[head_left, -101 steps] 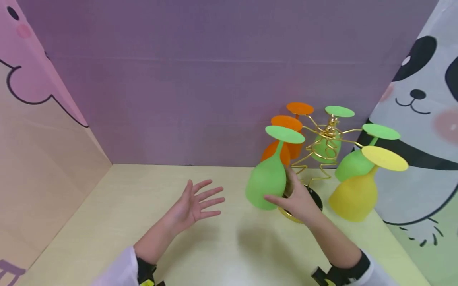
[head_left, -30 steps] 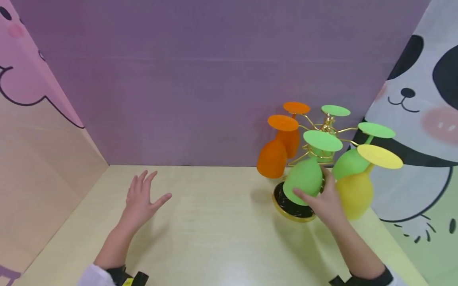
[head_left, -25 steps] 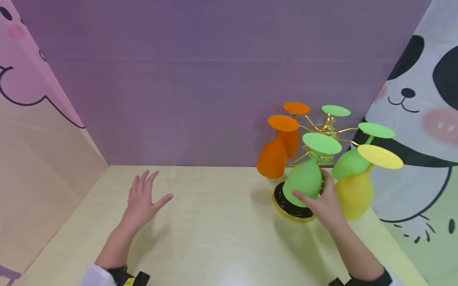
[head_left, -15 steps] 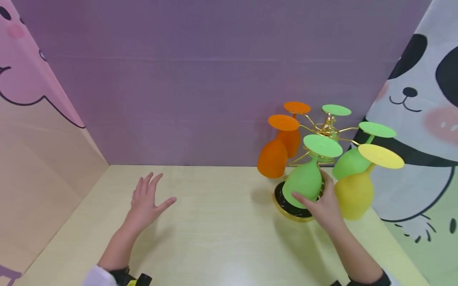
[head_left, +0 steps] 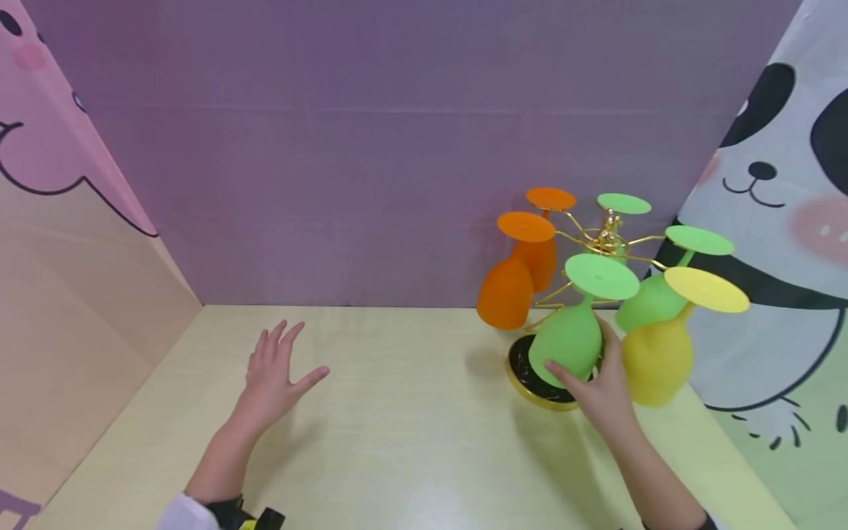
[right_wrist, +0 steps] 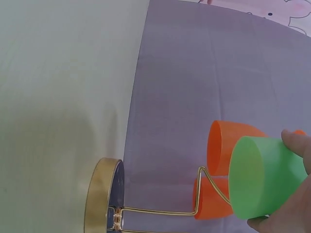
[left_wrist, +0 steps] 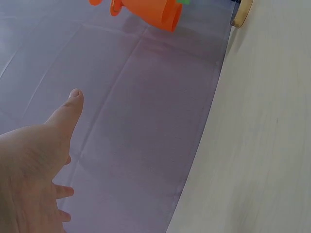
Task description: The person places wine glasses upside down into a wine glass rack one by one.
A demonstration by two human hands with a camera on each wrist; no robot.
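Note:
My right hand (head_left: 606, 390) grips a light green goblet (head_left: 566, 342) by its bowl, thumb in front and fingers behind. The goblet is upside down, foot uppermost, at the near side of a gold wire glass rack (head_left: 606, 241), and it overlaps the rack's black base (head_left: 521, 366). In the right wrist view the bowl's open mouth (right_wrist: 245, 177) faces the base, with a bent gold wire reaching beside it. My left hand (head_left: 268, 379) hovers over the table's left half, fingers spread and holding nothing; the left wrist view shows its thumb (left_wrist: 68, 114) extended.
On the rack, upside down, hang two orange goblets (head_left: 506, 298), two other green goblets (head_left: 649, 305) and a yellow goblet (head_left: 656, 361), the latter close by my right hand. Behind the pale table (head_left: 384, 434) stands a purple backdrop (head_left: 331, 184); a panda-printed panel (head_left: 762, 221) borders the right.
My right hand has carried the green goblet rightward to the rack's near side, then slightly lower. My left hand has moved left from mid-table, then a little back right.

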